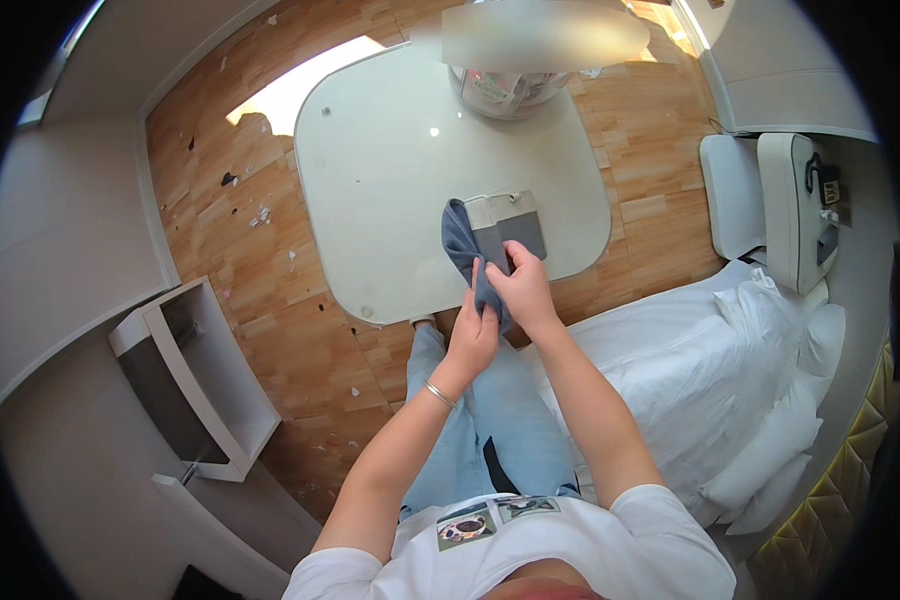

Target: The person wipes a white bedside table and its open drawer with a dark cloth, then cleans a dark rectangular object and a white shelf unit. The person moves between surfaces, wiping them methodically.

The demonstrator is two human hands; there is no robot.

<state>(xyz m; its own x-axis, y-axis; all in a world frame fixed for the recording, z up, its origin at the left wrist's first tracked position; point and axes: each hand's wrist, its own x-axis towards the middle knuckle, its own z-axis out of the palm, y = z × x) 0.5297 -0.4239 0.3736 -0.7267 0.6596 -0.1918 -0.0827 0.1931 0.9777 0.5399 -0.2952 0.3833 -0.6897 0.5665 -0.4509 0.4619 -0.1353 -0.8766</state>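
Note:
Both of my hands hold a blue-grey piece of cloth (458, 235), folded and narrow, at the near edge of the white table. My left hand (475, 332) grips its lower end from the left, with some fingers pointing up along it. From the right, my right hand (521, 288) pinches the cloth between thumb and fingers. Just beyond my fingers lies a flat grey-and-white case (520, 228) with a pale cord or loop across its top; the cloth overlaps its left side. Whether the two are joined, I cannot tell.
The rounded white table (370, 220) stands before my knees, with a clear plastic bag or tub (510, 95) at its far side. A bed with white bedding (660, 370) is to my right. An open-fronted cabinet (240, 380) stands left. Scraps (260, 216) litter the wooden floor.

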